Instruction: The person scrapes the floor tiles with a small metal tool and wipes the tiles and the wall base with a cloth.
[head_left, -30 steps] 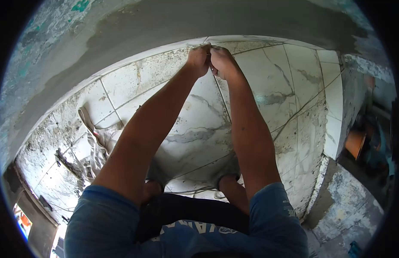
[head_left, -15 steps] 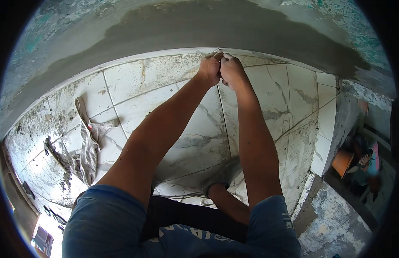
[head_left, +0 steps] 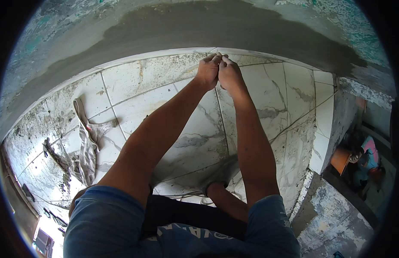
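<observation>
Both my hands meet near the top middle of the view, just short of the white tile strip (head_left: 165, 52) at the foot of the plastered wall (head_left: 199, 26). My left hand (head_left: 208, 71) has its fingers pinched together, fingertips pale with dust. Beside it, touching, is my right hand (head_left: 229, 74), its fingers curled and closed too. Whatever lies between the fingertips is too small to make out. Below the hands spreads the dirty, marbled white tile floor (head_left: 195, 124).
A crumpled grey cloth (head_left: 87, 144) lies on the left floor, near a mortar-covered tool (head_left: 55, 155). A thin cord (head_left: 294, 124) crosses the right side. Beyond the doorway, another person (head_left: 369, 161) is beside an orange bucket (head_left: 339, 161).
My hands have shifted slightly down and left, still together. In the doorway at right, the other person has changed posture near the orange bucket.
</observation>
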{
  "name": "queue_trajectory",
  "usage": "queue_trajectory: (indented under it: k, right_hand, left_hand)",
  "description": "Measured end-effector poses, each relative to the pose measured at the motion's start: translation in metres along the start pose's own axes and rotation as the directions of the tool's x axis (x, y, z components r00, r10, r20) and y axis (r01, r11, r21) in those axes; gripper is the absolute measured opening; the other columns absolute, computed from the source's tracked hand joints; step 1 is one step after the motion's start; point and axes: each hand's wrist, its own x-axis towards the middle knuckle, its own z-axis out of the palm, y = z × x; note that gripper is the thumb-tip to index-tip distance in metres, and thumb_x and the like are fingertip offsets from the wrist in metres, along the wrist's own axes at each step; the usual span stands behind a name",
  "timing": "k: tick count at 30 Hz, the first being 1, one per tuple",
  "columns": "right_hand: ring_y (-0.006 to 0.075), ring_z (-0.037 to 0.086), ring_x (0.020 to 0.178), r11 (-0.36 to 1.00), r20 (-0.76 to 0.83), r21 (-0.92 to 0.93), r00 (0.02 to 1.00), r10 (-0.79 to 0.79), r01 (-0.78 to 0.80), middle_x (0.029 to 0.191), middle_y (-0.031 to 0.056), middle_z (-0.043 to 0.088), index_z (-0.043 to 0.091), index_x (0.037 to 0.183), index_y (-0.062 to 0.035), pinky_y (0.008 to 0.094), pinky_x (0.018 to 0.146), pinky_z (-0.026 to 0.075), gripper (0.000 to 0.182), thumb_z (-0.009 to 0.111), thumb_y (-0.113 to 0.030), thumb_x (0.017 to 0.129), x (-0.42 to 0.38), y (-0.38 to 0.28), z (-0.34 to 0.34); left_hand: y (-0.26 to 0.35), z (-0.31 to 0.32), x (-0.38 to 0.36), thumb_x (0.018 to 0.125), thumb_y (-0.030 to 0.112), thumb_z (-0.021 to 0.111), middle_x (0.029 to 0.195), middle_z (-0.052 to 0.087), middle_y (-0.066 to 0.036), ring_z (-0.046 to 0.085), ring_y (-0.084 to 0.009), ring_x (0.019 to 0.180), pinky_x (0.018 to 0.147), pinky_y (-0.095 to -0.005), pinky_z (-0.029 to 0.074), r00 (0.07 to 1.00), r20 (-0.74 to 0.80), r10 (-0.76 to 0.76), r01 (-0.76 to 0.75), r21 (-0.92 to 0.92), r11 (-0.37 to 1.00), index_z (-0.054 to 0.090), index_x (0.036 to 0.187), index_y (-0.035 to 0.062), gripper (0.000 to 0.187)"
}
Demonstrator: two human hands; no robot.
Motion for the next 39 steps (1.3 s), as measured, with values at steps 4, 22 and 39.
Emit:
queue_trajectory:
  k: [4, 22, 39]
  right_hand:
    - [0.0128, 0.044, 0.045, 1.0, -0.045, -0.002, 0.998, -0.031, 0.031, 0.069, 0.0094, 0.058, 0.049, 0.136, -0.0026, 0.0305, 0.039, 0.034, 0.042, 0.038, -0.022, 0.099, 0.0, -0.007, 0.001]
    - [0.0104, 0.036, 0.041, 0.997, 0.065, 0.029, 0.996, 0.064, -0.066, 0.06, 0.0028, 0.049, 0.044, 0.141, -0.0057, 0.0298, 0.038, 0.031, 0.043, 0.037, -0.021, 0.101, 0.011, -0.01, 0.002]
    - [0.0109, 0.037, 0.04, 0.998, 0.007, 0.042, 0.999, 0.04, -0.041, 0.063, 0.0048, 0.052, 0.045, 0.14, -0.0043, 0.0295, 0.037, 0.03, 0.044, 0.037, -0.019, 0.099, 0.014, -0.006, 0.003]
  left_hand:
    - [0.001, 0.004, 0.002, 0.097, 0.017, 0.052, 0.107, 0.062, -0.012, 0.061, -0.0227, 0.097, 0.083, -0.0352, 0.05, 1.0, -0.026, -0.002, 0.0, -0.073, 0.997, 0.054, 0.118, -0.0006, 0.027]
    - [0.007, 0.001, 0.007, 0.099, 0.018, 0.051, 0.101, 0.061, -0.013, 0.06, -0.0229, 0.093, 0.078, -0.0377, 0.051, 0.999, -0.043, -0.017, 0.014, -0.067, 0.998, 0.055, 0.11, 0.0001, 0.022]
    - [0.003, -0.001, 0.01, 0.098, 0.021, 0.054, 0.117, 0.061, -0.01, 0.059, -0.0216, 0.106, 0.091, -0.036, 0.05, 1.0, -0.027, -0.006, 0.004, -0.059, 0.998, 0.054, 0.122, -0.0012, 0.033]
